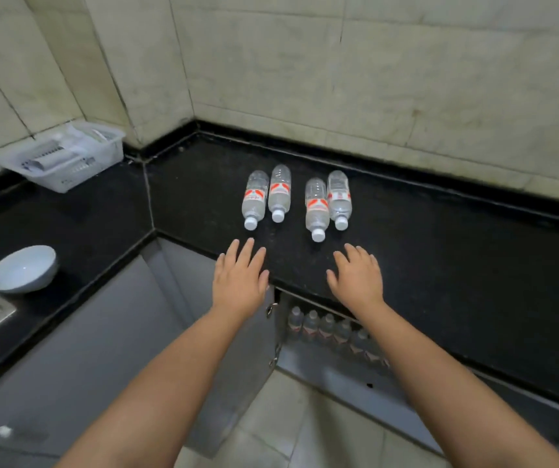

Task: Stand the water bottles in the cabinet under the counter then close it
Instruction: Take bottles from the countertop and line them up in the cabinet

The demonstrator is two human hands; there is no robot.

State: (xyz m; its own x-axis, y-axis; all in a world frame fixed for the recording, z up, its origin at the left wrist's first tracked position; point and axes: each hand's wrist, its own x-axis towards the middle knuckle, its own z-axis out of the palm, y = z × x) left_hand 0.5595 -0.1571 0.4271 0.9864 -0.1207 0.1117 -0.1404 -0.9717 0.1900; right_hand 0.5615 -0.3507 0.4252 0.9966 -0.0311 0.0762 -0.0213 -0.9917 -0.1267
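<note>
1. Desk (406, 251): black stone surface, L-shaped, set against tiled walls.
2. Water bottles on the desk: four clear bottles with red-and-white labels lie on their sides, white caps pointing toward the person. They form two pairs: far-left bottle (255, 199) touching inner-left bottle (279, 192); inner-right bottle (317, 209) touching far-right bottle (339, 199). A gap separates the two pairs.
3. Left hand (240, 282): palm down, fingers straight and slightly spread, over the desk's front edge, just short of the left pair's caps. Grip state: fully open, holding nothing.
4. Right hand (357, 280): palm down, fingers extended and loosely spread, over the desk near the right pair's caps. Grip state: fully open, holding nothing.
5. Cabinet (325, 373): located under the desk, below the hands. Its door (244, 359) stands swung open to the left. A row of upright bottles (327, 329) stands inside.
6. Other items: a white bowl (23, 269) rests on the left desk section; a clear plastic basket (65, 155) with contents sits in the far left corner.
</note>
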